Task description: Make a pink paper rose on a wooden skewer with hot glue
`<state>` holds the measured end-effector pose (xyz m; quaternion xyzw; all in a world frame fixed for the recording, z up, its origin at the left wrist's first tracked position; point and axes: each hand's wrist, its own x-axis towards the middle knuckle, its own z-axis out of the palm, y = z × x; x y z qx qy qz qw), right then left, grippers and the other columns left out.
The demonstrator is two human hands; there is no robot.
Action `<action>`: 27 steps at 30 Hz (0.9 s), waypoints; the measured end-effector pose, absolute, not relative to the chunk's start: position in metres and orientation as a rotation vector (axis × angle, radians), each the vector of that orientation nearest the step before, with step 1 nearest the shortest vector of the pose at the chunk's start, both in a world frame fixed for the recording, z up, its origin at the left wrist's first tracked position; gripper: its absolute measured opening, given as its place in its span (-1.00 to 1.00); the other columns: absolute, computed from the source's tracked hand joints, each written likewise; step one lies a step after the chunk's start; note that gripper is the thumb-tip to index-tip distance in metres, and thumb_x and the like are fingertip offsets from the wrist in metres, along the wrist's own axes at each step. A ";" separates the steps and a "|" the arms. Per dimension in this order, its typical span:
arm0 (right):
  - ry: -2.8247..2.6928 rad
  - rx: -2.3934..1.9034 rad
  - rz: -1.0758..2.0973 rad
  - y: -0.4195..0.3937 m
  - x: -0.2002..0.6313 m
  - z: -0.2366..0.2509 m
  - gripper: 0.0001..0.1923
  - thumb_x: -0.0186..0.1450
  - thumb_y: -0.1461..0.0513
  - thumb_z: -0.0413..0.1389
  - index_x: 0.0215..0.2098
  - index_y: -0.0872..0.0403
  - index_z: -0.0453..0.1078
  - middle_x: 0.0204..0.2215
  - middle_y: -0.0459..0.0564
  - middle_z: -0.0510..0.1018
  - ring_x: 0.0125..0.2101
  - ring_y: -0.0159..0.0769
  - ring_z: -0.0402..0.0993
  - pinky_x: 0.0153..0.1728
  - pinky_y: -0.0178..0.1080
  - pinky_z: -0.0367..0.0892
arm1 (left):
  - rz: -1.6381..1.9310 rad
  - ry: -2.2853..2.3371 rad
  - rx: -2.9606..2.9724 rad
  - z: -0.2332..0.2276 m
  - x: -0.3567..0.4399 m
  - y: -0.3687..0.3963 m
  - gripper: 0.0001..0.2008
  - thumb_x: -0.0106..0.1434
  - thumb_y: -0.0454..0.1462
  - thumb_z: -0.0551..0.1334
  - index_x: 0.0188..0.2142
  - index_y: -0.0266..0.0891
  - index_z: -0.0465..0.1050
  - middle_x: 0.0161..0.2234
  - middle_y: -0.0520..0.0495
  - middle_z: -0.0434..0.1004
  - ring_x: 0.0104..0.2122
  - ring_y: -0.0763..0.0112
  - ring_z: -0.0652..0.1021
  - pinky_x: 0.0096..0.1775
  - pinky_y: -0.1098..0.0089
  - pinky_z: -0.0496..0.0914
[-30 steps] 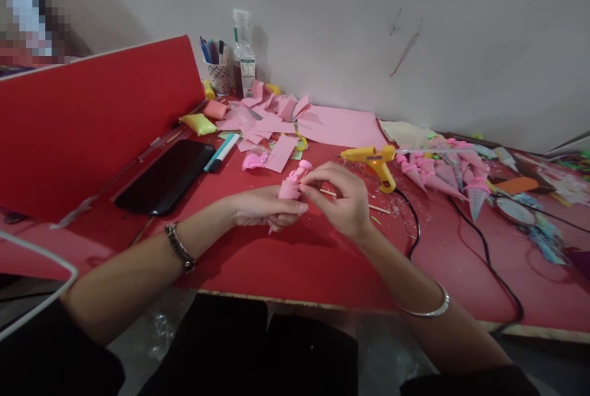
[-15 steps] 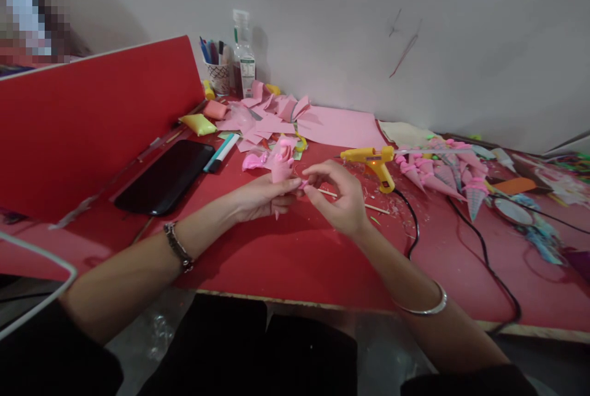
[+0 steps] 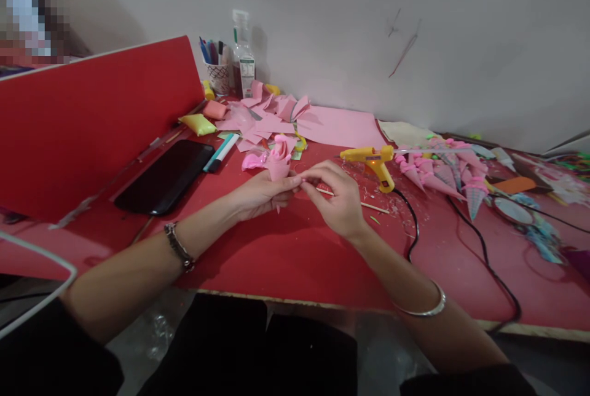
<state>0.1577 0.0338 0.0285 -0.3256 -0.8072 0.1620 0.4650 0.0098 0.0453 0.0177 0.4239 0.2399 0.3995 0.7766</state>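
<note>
My left hand [image 3: 265, 196] is closed round a pink paper cone [image 3: 279, 168], its tip poking out below the fingers. Soft pink clay [image 3: 280, 145] is piled on the cone's upper end. The fingers of my right hand [image 3: 336, 196] are pinched against my left fingertips, with a tiny bit of pink clay [image 3: 303, 180] between them. Behind the cone lies a shiny pink packet [image 3: 253, 162]. A thin wooden stick [image 3: 374, 207] rests on the red table [image 3: 276, 261], partly hidden by my right hand.
A yellow glue gun [image 3: 380, 168] with a black cord stands right of my hands. Finished pink cones [image 3: 445, 174] are heaped farther right. Pink paper scraps [image 3: 258, 119] lie at the back. On the left are a black phone [image 3: 166, 176], markers [image 3: 224, 153] and an upright red board [image 3: 101, 119].
My right fingers have closed in from a looser pose to a pinch at my left fingertips. The cone has shifted and turned slightly in my left hand.
</note>
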 end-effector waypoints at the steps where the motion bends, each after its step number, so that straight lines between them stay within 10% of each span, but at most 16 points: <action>1: -1.943 -0.791 0.452 0.033 0.157 0.029 -0.92 0.15 0.35 0.05 -0.42 0.07 0.35 -0.48 -0.11 0.39 -0.44 -0.45 0.33 -0.38 -0.34 0.30 | 0.863 0.511 0.918 0.018 0.010 0.045 -0.73 -0.08 -0.23 0.34 -0.56 -0.35 0.28 -0.72 0.19 0.13 -0.73 0.76 0.08 -0.70 0.66 -0.03; 10: -1.274 -0.769 1.063 0.038 0.155 0.029 -0.97 0.12 0.27 0.08 -0.47 0.04 0.35 -0.56 -0.21 0.37 -0.56 -0.57 0.29 -0.45 -0.44 0.32 | 0.604 0.275 0.977 0.017 0.002 0.042 -0.75 -0.03 -0.20 0.31 -0.53 -0.29 0.28 -0.76 0.19 0.09 -0.74 0.71 0.07 -0.68 0.63 0.01; 27: -1.834 -0.719 0.422 0.018 0.152 0.034 -0.95 0.14 0.32 0.08 -0.42 0.04 0.36 -0.49 -0.15 0.49 -0.43 -0.47 0.41 -0.38 -0.36 0.36 | 0.277 0.018 1.009 0.019 -0.004 0.040 -0.70 -0.05 -0.14 0.30 -0.62 -0.26 0.23 -0.74 0.16 0.05 -0.74 0.67 0.06 -0.70 0.52 -0.06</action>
